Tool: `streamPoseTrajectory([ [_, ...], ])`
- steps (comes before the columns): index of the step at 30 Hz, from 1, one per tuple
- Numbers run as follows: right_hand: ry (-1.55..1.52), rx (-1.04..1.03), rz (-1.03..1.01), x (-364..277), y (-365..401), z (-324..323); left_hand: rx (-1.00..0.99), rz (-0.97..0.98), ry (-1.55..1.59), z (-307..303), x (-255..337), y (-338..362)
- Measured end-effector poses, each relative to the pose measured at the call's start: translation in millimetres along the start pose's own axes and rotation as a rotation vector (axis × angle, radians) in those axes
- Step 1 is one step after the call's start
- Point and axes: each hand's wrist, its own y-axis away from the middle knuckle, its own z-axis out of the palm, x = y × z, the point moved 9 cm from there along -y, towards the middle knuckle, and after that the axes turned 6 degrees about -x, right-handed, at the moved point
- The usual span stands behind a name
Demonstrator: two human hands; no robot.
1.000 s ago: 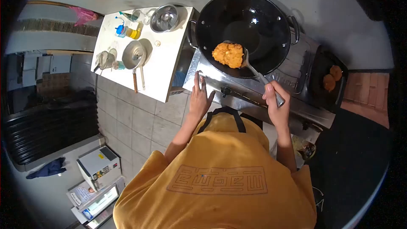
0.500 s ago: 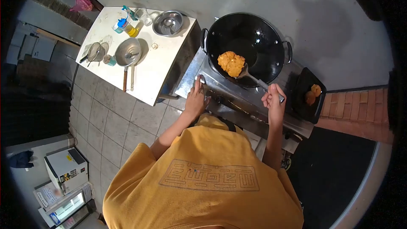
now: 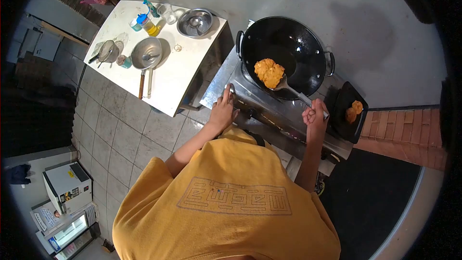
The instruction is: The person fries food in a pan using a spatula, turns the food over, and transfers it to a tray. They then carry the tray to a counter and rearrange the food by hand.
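My right hand [image 3: 315, 113] is closed around the handle of a metal spatula [image 3: 294, 92]. On the blade lies a lumpy orange-brown fried patty [image 3: 269, 72], held over the near left side of a large black wok [image 3: 303, 43]. Dark, glossy inner walls show behind the patty. My left hand [image 3: 222, 111] is at the front edge of the metal stove [image 3: 222, 89], fingers stretched forward. Beside its fingertips is a small shiny metal piece [image 3: 232, 88], too small to name.
Right of the wok, a black tray [image 3: 345, 127] bears some browned fried pieces [image 3: 354, 111]. The white table [image 3: 168, 91] at left carries a saucepan [image 3: 146, 52], a steel bowl [image 3: 194, 21], a strainer [image 3: 107, 50] and a blue-topped oil bottle [image 3: 148, 25]. A grey wall rises behind the wok.
The view has shifted slightly. The spatula and patty stay over the wok's near left side, with my right hand still on the handle. My left hand remains at the stove edge.
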Motion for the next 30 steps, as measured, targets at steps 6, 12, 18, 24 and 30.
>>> streamPoseTrajectory([
  [6,-0.038,0.042,-0.066,-5.5,-0.9,-17.2,0.0,0.006,-0.017,3.3,-2.7,-0.4],
  [12,-0.04,0.114,-0.1,-20.8,-0.5,-36.1,-0.018,0.021,-0.011,3.3,-2.2,1.0],
  [18,-0.029,0.24,-0.082,-32.4,4.4,-49.9,0.007,0.027,-0.022,2.3,-3.9,3.7],
  [24,0.005,0.175,-0.066,-32.3,5.3,-44.0,-0.006,0.022,-0.017,3.3,-2.4,3.1],
  [30,-0.029,0.08,-0.078,-22.4,3.8,-30.6,-0.028,0.02,-0.026,3.0,-2.4,2.7],
])
